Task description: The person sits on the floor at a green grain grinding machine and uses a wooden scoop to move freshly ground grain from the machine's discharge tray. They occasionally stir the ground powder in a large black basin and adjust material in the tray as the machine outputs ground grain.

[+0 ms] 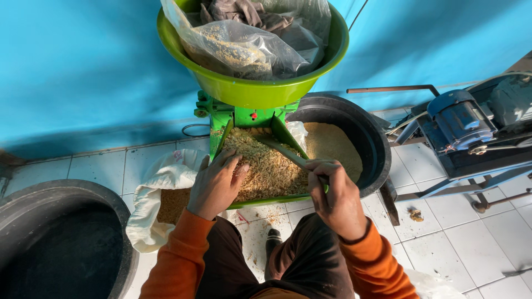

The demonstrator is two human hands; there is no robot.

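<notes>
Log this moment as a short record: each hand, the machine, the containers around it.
left hand: resting in the coarse grain on the green chute
right hand: gripping a green stick laid across the grain
hopper: green bowl holding clear plastic bags
left of chute: white sack, open, grain inside
behind chute: black tub of finer meal
far left: second black tub
right: blue motor

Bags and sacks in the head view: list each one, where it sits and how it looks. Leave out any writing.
Clear plastic bag: in the green bowl on top of the green machine, crumpled, holding tan grain.
White cloth sack: on the tiled floor by the left hand, open-mouthed, brown meal inside.
White bag: bottom edge, beside the person's right arm, only partly seen.
No labels, signs or screens show.
</notes>
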